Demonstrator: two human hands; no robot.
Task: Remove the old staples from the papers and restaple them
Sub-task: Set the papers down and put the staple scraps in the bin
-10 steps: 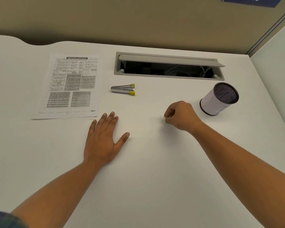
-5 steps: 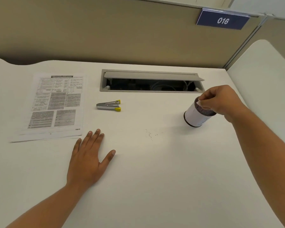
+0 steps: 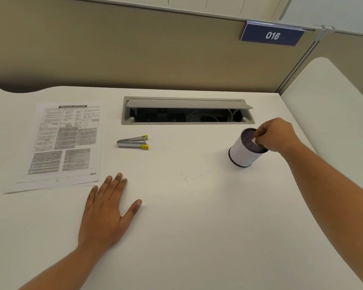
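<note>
A stack of printed papers (image 3: 65, 143) lies at the desk's left. To its right rests a silver staple tool with yellow tips (image 3: 132, 141). Several loose bent staples (image 3: 188, 178) are scattered mid-desk. My left hand (image 3: 107, 214) lies flat on the desk, fingers spread, just below the papers' corner, holding nothing. My right hand (image 3: 275, 135) hovers at the rim of a white-wrapped mesh cup (image 3: 242, 153) with its fingertips pinched together over the opening. Whatever is between them is too small to make out.
An open grey cable hatch (image 3: 187, 122) is set into the desk behind the tool. A beige partition with a blue "016" sign (image 3: 272, 35) closes off the back. A neighbouring white desk (image 3: 333, 91) adjoins on the right.
My right hand, pinched on the desk beside the loose staples a second ago, lifted and moved right to the cup's rim. My left hand stayed flat. The view tilted up.
</note>
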